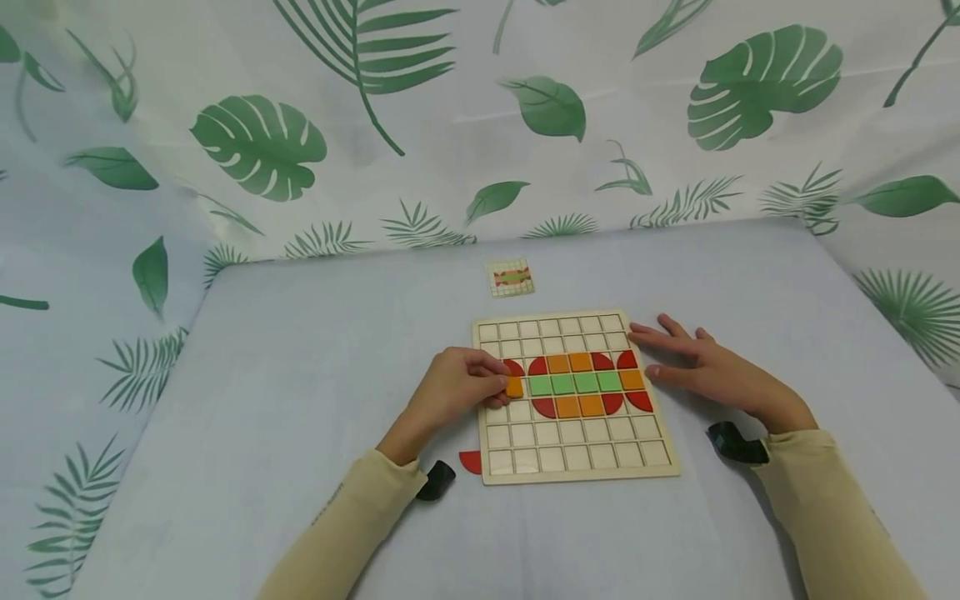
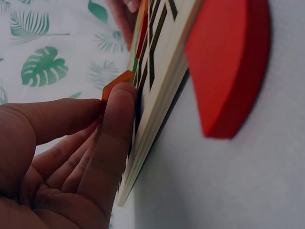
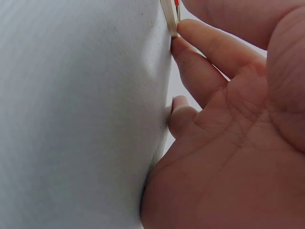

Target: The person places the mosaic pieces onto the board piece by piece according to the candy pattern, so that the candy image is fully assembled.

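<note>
My left hand point(image 1: 459, 385) pinches an orange square tile point(image 1: 513, 387) between thumb and finger, over the left part of the wooden grid board point(image 1: 577, 461). In the left wrist view the tile point(image 2: 114, 83) shows between the fingertips, tilted against the board. On the board lie green squares point(image 1: 573, 383), orange squares and red quarter-round tiles point(image 1: 543, 407) in three rows. With fingers spread, my right hand point(image 1: 712, 375) rests at the board's right edge, its fingertips touching or nearly touching it. In the right wrist view the fingers point(image 3: 209, 52) meet the board's edge.
A small pattern card point(image 1: 512, 277) lies behind the board, showing a red, orange and green design. One loose red quarter-round tile point(image 1: 471, 462) lies on the pale cloth by the board's front left corner. A leaf-print curtain point(image 1: 450, 125) hangs behind the table.
</note>
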### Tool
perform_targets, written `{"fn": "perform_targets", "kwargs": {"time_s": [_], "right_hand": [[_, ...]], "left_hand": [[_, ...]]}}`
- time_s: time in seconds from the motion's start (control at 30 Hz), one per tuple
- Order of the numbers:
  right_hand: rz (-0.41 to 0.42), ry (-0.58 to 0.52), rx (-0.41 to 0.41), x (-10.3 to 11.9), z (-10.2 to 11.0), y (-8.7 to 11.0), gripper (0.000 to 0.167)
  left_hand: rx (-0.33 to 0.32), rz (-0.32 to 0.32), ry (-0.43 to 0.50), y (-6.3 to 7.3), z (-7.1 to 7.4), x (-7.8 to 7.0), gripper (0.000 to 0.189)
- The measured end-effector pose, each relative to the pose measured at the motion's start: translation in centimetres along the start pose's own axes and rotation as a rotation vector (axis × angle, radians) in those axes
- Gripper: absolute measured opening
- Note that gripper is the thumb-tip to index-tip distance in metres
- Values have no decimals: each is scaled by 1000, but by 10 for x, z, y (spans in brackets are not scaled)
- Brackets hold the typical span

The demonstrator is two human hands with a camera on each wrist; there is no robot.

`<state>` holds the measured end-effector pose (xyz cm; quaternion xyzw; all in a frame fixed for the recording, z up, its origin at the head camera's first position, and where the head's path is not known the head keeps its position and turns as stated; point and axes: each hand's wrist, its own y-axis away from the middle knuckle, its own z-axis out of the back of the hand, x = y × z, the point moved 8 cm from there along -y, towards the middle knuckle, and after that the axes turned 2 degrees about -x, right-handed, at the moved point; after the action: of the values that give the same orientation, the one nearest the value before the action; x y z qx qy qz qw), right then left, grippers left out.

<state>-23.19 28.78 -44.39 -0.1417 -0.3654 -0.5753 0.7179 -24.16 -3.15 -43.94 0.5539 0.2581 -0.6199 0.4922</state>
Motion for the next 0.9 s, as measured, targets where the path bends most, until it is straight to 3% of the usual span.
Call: {"fn": "perform_targets", "kwargs": {"time_s": [0.5,0.9], "right_hand": [[-1,6,2,-1,0,0,67],[-1,6,-1,-1,-1,-1,66]], "left_hand": [[-92,-4,-40,-1,-5,1,7],[-103,-51,-82,3,-5,-4,7]]}}
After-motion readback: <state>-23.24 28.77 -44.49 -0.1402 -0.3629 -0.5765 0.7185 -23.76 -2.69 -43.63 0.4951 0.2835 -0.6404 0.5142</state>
